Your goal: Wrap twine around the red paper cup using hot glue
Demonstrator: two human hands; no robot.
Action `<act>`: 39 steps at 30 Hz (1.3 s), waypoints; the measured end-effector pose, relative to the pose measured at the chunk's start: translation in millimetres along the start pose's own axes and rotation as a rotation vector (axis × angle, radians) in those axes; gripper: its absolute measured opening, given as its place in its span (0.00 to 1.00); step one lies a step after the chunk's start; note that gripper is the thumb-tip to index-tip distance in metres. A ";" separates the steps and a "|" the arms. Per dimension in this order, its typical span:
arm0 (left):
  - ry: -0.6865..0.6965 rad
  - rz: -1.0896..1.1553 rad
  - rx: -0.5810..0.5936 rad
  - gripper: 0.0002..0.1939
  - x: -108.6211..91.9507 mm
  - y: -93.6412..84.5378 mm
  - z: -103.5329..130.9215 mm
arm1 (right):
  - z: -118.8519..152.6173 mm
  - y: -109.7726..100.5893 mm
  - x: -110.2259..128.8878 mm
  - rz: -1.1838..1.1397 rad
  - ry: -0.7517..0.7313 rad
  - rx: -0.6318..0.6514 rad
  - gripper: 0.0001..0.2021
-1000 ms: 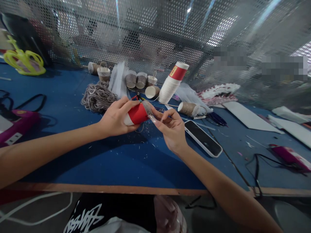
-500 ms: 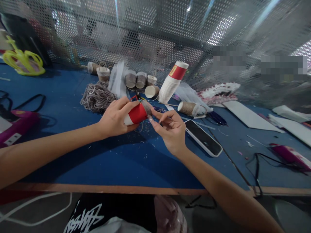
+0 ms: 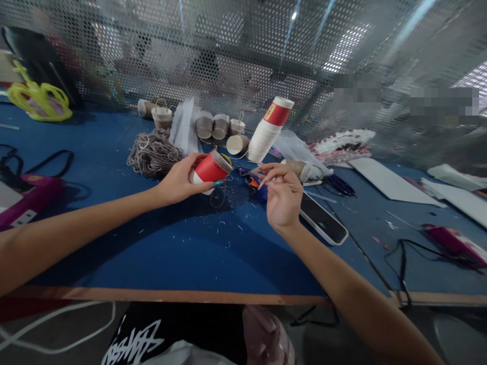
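Note:
My left hand [image 3: 178, 177] is wrapped around a red and white paper cup [image 3: 208, 169], which lies tilted with its mouth toward the upper right. A band of grey cord [image 3: 221, 160] runs around the cup at its rim. A thin loose loop [image 3: 218, 197] hangs just below the cup. To the right, apart from the cup, my right hand [image 3: 283, 195] is raised with its fingertips pinched; what they hold, if anything, is too fine to make out. Behind those fingers lie scissors with orange and blue parts [image 3: 254, 181], partly hidden.
A grey cord bundle [image 3: 154, 153] lies left of the cup. Behind stand a leaning stack of paper cups [image 3: 265, 137] and several cord-wrapped cups [image 3: 204, 124]. A phone [image 3: 323, 220] lies beside my right wrist. Scraps dot the blue table [image 3: 182, 263]. A yellow crown-shaped object [image 3: 40, 101] stands far left.
My right hand has moved away from the cup's rim to the right. The cup has turned in my left hand, so its rim and the hanging loop now show.

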State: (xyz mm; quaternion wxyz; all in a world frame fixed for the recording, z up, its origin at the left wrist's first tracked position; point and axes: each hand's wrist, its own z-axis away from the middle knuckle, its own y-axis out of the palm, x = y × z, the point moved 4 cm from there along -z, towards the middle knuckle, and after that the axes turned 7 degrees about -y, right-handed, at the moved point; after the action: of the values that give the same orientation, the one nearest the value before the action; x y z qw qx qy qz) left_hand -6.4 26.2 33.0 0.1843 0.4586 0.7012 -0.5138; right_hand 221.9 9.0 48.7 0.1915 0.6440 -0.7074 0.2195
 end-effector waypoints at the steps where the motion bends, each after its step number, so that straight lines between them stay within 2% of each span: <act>1: -0.057 0.108 0.049 0.32 4.2 1.8 -1.7 | -0.8 1.1 -0.1 -0.025 0.005 0.027 0.07; 3: -0.139 0.308 0.116 0.31 11.8 6.2 -3.7 | -0.8 6.0 0.3 -0.100 0.061 0.101 0.07; 5: -0.179 0.437 0.132 0.29 17.9 10.3 -4.2 | 0.9 11.9 1.2 -0.161 0.145 0.164 0.06; 9: -0.206 0.510 0.125 0.29 24.0 16.5 -3.2 | 5.0 19.9 5.4 -0.207 0.235 0.223 0.05; 13: -0.258 0.690 0.076 0.29 26.0 18.6 -3.3 | 7.3 22.8 7.7 -0.256 0.344 0.220 0.06; 18: -0.392 0.958 -0.004 0.22 30.8 19.1 -4.3 | 8.1 24.2 9.8 -0.369 0.468 0.214 0.09; 22: -0.444 1.019 -0.037 0.15 33.2 18.8 -4.2 | 7.5 26.6 11.1 -0.569 0.616 0.220 0.10; 26: -0.437 1.042 -0.045 0.14 33.5 18.9 -4.4 | 6.7 27.4 10.4 -0.701 0.748 0.183 0.10; 30: -0.428 1.041 -0.049 0.13 32.8 18.6 -5.2 | 6.1 25.9 6.7 -0.668 0.804 0.108 0.09; 35: -0.446 1.073 -0.054 0.15 30.1 18.4 -4.8 | 7.5 23.2 1.0 -0.524 0.793 0.056 0.08; 39: -0.510 1.137 0.041 0.17 24.7 21.0 -0.7 | 9.8 19.5 -8.5 -0.466 0.781 0.004 0.14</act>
State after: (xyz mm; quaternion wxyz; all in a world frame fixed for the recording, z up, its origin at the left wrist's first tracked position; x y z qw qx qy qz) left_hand -1.4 39.1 3.6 0.5818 0.6264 0.2714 -0.4421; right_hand 203.5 12.1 34.6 0.4872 0.6552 -0.4179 0.3984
